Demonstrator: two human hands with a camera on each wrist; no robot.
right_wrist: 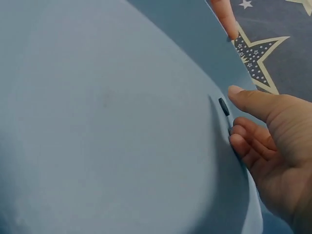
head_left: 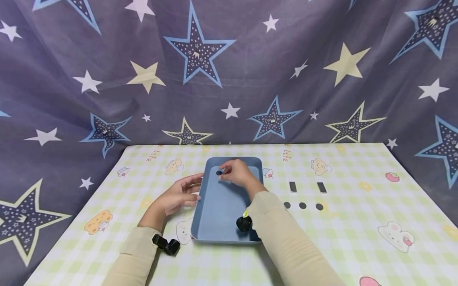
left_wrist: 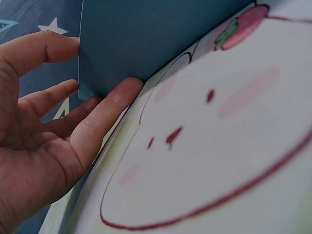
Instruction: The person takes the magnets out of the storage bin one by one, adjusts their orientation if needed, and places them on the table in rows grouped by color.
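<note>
A blue-grey rectangular tray (head_left: 223,206) lies on the table in front of me. Inside its far left corner is a small black disc (head_left: 219,172), seen almost edge-on in the right wrist view (right_wrist: 224,106). My right hand (head_left: 237,173) reaches over the tray, thumb and fingers spread on either side of the disc with a gap around it. At the tray's left wall, my left hand (head_left: 180,193) rests its extended fingers and thumb against the outside; the left wrist view shows the fingertips on that wall (left_wrist: 131,39).
Right of the tray, three black discs (head_left: 302,205) lie in a row, and two black rectangular pieces (head_left: 292,187) lie behind them. A checked cloth with cartoon prints (head_left: 358,238) covers the table. Behind it hangs a star-patterned curtain (head_left: 250,71).
</note>
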